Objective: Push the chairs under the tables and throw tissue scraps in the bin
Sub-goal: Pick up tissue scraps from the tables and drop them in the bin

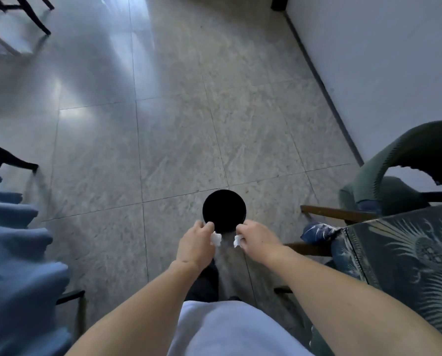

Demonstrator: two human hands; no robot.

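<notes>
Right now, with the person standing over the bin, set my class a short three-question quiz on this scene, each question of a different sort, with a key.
1. True or false: the left hand holds nothing.
2. Multiple choice: the black bin stands on A) a table, B) the tiled floor, C) a chair.
3. Fill in: the right hand pinches a white ____.

Key
1. False: it pinches a tissue scrap.
2. B.
3. Tissue scrap, held near the bin's rim; from this view I cannot tell whether it is already over the opening.
</notes>
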